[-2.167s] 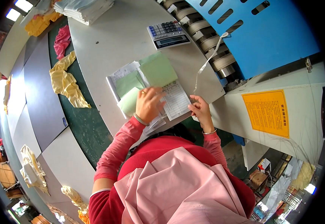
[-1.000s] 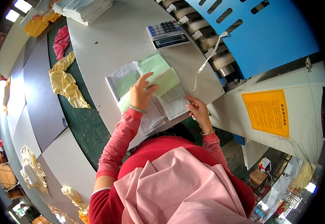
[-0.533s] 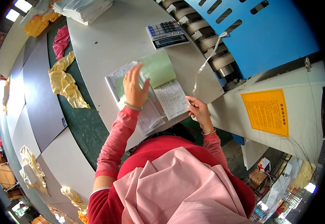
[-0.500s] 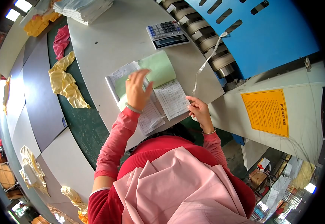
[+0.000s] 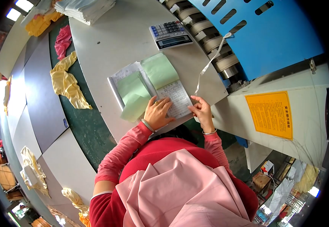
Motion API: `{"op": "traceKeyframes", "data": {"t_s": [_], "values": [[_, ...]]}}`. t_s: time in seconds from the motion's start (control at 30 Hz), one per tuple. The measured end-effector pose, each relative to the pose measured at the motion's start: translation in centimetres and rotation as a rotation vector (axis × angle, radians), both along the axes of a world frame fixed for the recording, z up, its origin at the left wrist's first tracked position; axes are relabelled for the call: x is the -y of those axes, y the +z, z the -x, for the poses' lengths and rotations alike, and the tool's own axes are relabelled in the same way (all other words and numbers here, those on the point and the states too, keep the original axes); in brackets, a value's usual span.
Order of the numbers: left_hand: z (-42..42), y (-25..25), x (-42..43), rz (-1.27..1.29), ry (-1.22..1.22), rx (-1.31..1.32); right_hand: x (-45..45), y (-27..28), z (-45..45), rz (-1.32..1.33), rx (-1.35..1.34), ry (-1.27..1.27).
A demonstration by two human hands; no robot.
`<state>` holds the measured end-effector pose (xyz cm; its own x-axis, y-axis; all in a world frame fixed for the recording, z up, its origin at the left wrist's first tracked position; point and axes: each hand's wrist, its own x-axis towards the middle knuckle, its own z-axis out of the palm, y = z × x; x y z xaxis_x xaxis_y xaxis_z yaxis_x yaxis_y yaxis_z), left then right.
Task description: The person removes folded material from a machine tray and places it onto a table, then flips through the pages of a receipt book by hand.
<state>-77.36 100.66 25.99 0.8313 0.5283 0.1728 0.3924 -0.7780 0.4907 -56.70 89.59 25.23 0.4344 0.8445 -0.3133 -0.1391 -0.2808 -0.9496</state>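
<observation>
My left hand (image 5: 157, 113) lies over the lower left of the handwritten form (image 5: 176, 94), fingers slightly apart; my right hand (image 5: 202, 111) is at its right edge, thumb and forefinger close, though I cannot tell whether they pinch it. The form lies on the surface (image 5: 115, 41), a green sheet (image 5: 160, 71) across its far end; light, flat pressure should suit it best, without creasing.

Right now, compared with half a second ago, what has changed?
The left hand has moved toward the person, from over the left green sheet to the near-left edge of the white form. The right hand stays by the form's right edge; the calculator has not moved.
</observation>
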Motion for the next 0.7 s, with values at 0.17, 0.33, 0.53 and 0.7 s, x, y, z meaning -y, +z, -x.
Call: {"op": "traceKeyframes", "data": {"t_s": [0.17,0.33,0.53,0.7], "values": [[-0.1,-0.7,-0.1,-0.053,-0.016,0.035,-0.2,0.7,0.5,0.031,0.086,0.005],[-0.7,0.2,-0.7,-0.051,-0.041,-0.146,0.0,0.4,0.3,0.043,0.074,-0.007],[-0.8,0.3,-1.8,-0.005,-0.023,-0.033,0.2,0.3,0.0,0.042,0.071,-0.009],[-0.6,0.5,-3.0,0.176,-0.016,0.142,0.1,0.7,0.4,-0.022,0.017,-0.046]]}}
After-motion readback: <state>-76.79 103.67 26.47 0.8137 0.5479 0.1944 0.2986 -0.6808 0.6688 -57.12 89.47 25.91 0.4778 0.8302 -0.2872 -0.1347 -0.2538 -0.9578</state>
